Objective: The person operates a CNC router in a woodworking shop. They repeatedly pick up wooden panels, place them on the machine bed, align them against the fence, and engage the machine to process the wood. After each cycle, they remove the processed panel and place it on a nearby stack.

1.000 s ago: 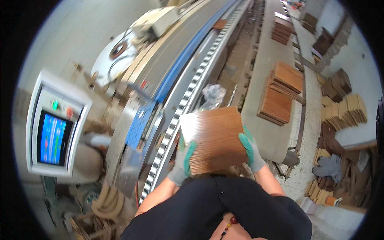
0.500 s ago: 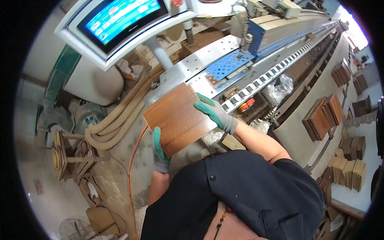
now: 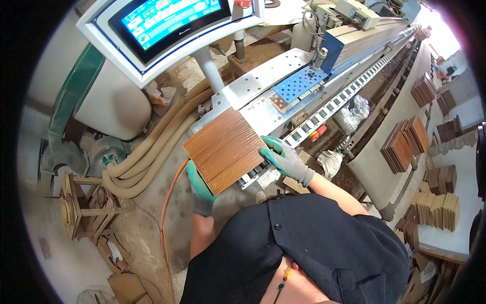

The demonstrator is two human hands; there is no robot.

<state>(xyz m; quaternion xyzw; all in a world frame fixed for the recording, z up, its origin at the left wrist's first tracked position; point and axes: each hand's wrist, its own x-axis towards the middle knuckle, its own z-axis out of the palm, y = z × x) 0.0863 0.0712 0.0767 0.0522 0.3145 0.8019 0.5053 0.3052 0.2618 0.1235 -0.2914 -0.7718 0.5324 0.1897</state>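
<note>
A brown wood-grain floorboard piece (image 3: 225,152), nearly square with fine ridges across its face, lies over the near end of the machine's metal bed. My left hand (image 3: 201,183), in a grey and green work glove, grips its lower left edge, with most of the fingers hidden under it. At its right edge my right hand (image 3: 286,159), gloved the same way, holds on with the fingers bent at the rim. The white segmented feed chain (image 3: 304,134) runs beside my right hand, and part of it shows beneath the board.
A control screen (image 3: 174,25) on a post (image 3: 208,68) stands at upper left. The blue perforated plate (image 3: 299,85) sits farther along the bed. Beige hoses (image 3: 152,157) and an orange cable (image 3: 166,218) run at left. Stacked boards (image 3: 397,147) stand on a belt (image 3: 372,164) at right.
The board has turned slightly, and its visible face now looks more ridged. My right hand has shifted down and right along its edge. Part of the chain now shows under the board.
</note>
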